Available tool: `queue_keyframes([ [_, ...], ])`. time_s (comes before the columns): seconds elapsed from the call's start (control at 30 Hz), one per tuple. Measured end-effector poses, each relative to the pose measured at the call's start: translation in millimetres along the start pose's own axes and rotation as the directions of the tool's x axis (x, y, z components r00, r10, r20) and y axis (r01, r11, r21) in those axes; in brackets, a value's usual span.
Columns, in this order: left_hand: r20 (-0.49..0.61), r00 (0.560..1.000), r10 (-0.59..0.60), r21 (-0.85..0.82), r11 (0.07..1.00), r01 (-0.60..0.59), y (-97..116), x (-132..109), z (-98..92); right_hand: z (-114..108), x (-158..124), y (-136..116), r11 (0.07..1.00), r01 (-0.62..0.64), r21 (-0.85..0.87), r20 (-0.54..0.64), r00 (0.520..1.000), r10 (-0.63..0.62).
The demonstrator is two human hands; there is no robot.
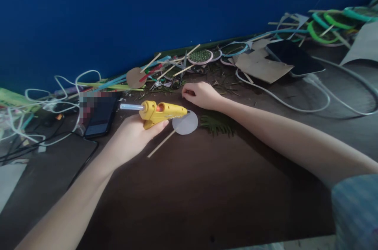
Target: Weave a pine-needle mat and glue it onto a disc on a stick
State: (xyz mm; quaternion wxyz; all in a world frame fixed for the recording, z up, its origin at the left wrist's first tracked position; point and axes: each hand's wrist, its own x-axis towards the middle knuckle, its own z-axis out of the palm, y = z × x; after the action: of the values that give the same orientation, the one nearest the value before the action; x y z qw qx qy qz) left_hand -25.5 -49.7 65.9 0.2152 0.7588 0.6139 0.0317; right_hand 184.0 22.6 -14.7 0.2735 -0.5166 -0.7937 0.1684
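My left hand point(134, 137) is wrapped round a yellow glue gun point(165, 110), with a clear glue stick point(131, 106) poking out of its back end. The gun's nozzle points right, over the upper part of a small white disc point(186, 125) on the table. From the disc a thin wooden stick point(162, 144) runs down to the left. Just beyond the disc, my right hand point(202, 94) is curled near the tabletop, and whatever its fingertips may hold is too small to make out. A dark green fringed piece point(217, 123) lies below the right wrist.
Against the blue wall point(147, 10) lie sticks, scissors point(183, 63), a brown disc point(136, 78) and green-filled rings point(201, 57). Phones lie at left point(100, 116) and right point(292, 59), the right one on a white cable point(321, 88). Cardboard point(262, 67) lies beside it; tangled cables point(44, 104) sit far left.
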Motion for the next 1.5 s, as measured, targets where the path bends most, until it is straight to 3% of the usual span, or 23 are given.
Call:
queue_keyframes([
  [0.87,0.015,0.996,0.083,-0.126,0.989,-0.080,-5.7,-6.6,6.1,2.4,3.6,1.7,1.000,-0.009,-0.004,0.000,1.000,0.009],
  [1.17,0.086,0.996,0.011,-0.060,0.998,-0.006,-10.6,-14.7,4.0,1.6,4.5,1.6,1.000,-0.019,0.007,0.006,1.000,0.019],
  [1.5,0.068,0.998,-0.015,-0.104,0.994,0.022,-7.9,-16.1,5.3,1.6,4.9,1.4,1.000,-0.017,0.009,0.004,1.000,0.017],
])
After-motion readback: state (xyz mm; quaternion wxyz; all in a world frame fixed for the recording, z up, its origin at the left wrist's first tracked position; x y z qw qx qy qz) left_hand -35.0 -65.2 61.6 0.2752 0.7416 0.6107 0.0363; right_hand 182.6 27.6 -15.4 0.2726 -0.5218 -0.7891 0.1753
